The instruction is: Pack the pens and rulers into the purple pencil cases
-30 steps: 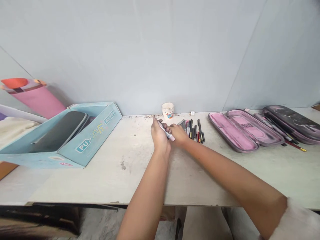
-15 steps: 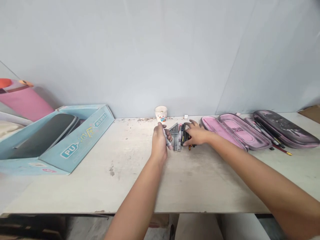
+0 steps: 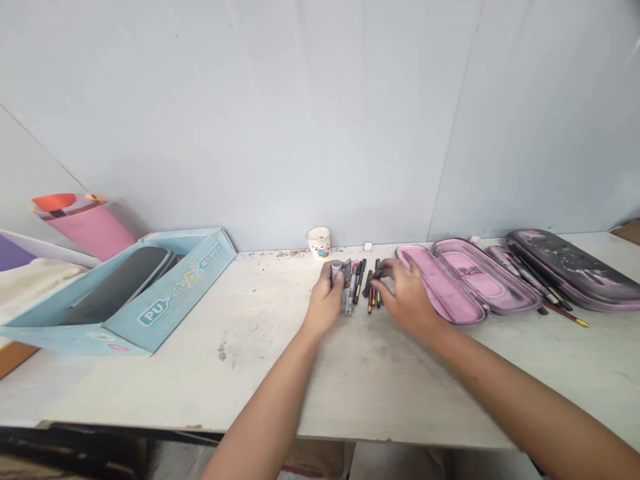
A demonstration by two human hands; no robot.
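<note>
My left hand is shut on a thick marker pen, whose grey end sticks out above my fingers. Just right of it, a loose row of pens and markers lies on the table, with a grey metal piece at its left end. My right hand is blurred and hangs over the right side of the row. Its fingertips are close to a dark pen, and I cannot tell whether they grip it. A small paper cup stands behind the pens.
An open pink pencil case lies to the right, and a dark pink-marked case with more pens lies beyond it. A light blue cardboard box holding a dark flat case stands at left. A grey wall backs the table.
My right hand has moved back from the pens and turned, and the pens look more spread out. My left hand has tipped the marker across itself, and the view has shifted slightly.
</note>
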